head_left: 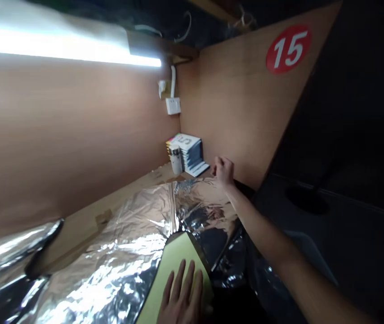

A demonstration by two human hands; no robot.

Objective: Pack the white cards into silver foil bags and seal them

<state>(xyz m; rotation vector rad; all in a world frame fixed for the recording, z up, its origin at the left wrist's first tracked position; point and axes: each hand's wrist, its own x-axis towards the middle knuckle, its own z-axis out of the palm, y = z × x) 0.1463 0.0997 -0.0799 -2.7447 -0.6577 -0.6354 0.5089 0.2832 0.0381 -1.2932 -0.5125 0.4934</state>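
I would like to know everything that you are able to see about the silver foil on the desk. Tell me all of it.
The foil is a thin, mirror-bright metallic sheet, probably aluminium, heavily crinkled and reflecting the light. It lies spread and rumpled across the wooden desk, and its far edge is irregular. A yellow-green sheet lies on it, held flat by the left hand. The curled right hand is near its far corner, but contact there is unclear. Whether the foil at the lower left is the same piece cannot be told.

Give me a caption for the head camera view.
Left hand on a yellow-green sheet lying on crinkled foil; right hand at the foil's far edge, near a partition numbered 15.
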